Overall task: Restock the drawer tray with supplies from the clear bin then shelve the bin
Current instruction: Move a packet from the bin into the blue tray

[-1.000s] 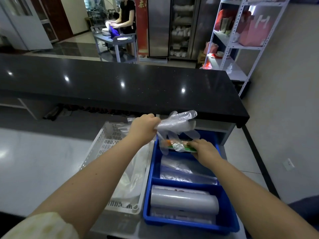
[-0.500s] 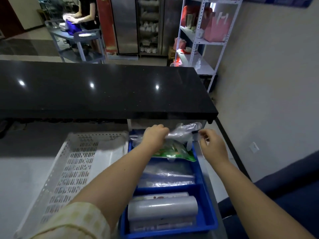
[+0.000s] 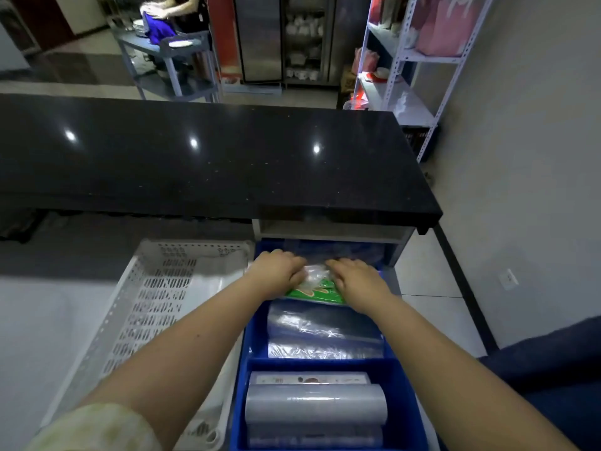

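The blue drawer tray (image 3: 244, 353) stands pulled out under the black counter. In its far compartment lies a green-printed glove packet (image 3: 317, 293) with clear plastic gloves (image 3: 313, 274) bunched on top. My left hand (image 3: 276, 271) grips the clear gloves from the left, fingers curled down into them. From the right, my right hand (image 3: 357, 279) curls over the same packet. The white perforated bin (image 3: 156, 288) sits just left of the tray. Little shows inside it; my left forearm covers part of it.
Clear bags (image 3: 325, 333) fill the tray's middle; a film roll (image 3: 315, 405) and a flat box (image 3: 309, 379) lie in the near compartment. The black counter (image 3: 195, 157) overhangs the drawer. A white shelf rack (image 3: 406, 102) stands back right, and a person works at a cart (image 3: 182, 60).
Both hands have come down together onto the glove packet in the far compartment. The clear gloves, held up before, are now pressed low into the tray.
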Motion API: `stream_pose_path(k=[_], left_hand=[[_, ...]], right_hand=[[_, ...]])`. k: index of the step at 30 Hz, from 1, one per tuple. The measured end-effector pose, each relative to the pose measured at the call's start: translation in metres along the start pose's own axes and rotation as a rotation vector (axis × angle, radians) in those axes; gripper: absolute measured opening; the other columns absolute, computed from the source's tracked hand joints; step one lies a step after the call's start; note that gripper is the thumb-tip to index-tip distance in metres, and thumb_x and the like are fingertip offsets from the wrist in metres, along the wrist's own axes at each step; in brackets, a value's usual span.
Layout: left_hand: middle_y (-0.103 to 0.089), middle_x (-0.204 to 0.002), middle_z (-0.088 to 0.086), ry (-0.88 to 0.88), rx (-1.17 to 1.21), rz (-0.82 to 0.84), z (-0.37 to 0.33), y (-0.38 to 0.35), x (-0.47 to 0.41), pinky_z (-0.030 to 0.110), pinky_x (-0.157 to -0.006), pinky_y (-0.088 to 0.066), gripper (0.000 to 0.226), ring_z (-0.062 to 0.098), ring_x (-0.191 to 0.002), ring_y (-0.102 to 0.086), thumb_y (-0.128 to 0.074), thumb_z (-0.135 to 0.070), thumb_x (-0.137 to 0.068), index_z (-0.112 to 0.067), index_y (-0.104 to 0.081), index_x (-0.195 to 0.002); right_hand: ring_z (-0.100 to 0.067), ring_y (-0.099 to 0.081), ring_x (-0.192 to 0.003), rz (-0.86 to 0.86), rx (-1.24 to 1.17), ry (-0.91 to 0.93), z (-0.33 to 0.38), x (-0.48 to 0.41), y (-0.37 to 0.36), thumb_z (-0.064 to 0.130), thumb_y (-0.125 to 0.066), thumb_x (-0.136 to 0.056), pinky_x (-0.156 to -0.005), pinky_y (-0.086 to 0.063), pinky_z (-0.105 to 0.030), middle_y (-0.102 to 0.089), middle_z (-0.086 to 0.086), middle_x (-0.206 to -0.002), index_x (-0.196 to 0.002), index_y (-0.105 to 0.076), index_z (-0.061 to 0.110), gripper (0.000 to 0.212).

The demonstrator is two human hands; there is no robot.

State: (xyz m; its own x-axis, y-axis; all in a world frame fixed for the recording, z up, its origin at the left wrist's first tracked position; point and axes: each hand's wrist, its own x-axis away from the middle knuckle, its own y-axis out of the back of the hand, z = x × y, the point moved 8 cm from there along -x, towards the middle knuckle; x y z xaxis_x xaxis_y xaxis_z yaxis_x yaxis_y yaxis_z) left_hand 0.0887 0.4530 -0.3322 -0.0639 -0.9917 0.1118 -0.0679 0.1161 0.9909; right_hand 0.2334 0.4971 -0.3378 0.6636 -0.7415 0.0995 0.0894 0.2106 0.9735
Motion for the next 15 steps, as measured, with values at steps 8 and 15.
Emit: stream_pose_path(k=[8, 15], left_hand=[[-0.057, -0.131, 0.006, 0.133, 0.068, 0.207, 0.007, -0.020, -0.014, 0.042, -0.092, -0.038, 0.040, 0.032, -0.116, -0.048, -0.030, -0.039, -0.099, -0.033, -0.047, -0.134], [-0.059, -0.112, 0.004, 0.147, 0.003, -0.060, 0.014, 0.023, 0.018, 0.040, -0.079, -0.037, 0.035, 0.028, -0.101, -0.052, -0.042, -0.040, -0.092, -0.028, -0.055, -0.122]], right_hand=[[-0.035, -0.051, -0.114, 0.257, -0.109, -0.199, -0.022, -0.021, -0.023, 0.039, -0.032, -0.099, -0.093, -0.044, -0.043, -0.055, -0.012, -0.132, -0.129, -0.049, 0.023, 0.038], [-0.032, -0.054, -0.096, -0.207, -0.005, 0.021, 0.052, -0.027, 0.036, 0.030, -0.054, -0.087, -0.076, -0.037, -0.039, -0.065, -0.008, -0.103, -0.108, -0.060, 0.021, 0.024]])
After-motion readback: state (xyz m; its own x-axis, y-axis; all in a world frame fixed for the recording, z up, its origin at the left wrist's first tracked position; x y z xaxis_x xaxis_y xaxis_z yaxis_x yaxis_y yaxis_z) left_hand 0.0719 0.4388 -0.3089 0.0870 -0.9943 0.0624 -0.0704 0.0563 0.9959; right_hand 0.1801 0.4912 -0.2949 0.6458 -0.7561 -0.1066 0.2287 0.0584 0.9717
